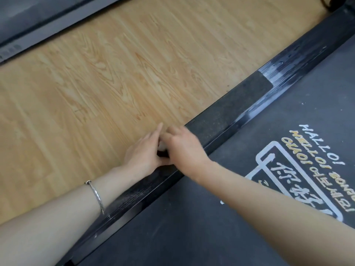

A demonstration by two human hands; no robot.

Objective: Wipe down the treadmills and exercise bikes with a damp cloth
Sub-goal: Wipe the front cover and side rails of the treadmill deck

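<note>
Treadmill rail (228, 114), left hand (142, 155) and right hand (185, 147) meeting there, fingers (158, 130) blurred, hold unclear

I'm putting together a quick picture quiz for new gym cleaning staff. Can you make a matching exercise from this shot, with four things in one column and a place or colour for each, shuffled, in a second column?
Things
1. bracelet
2. white and yellow lettering
3. floor
4. side rail

Place or colour
A. printed on the treadmill belt
B. light wood grain
C. on the left wrist
D. where the left hand and right hand meet

Pairs: 1-C, 2-A, 3-B, 4-D
</note>
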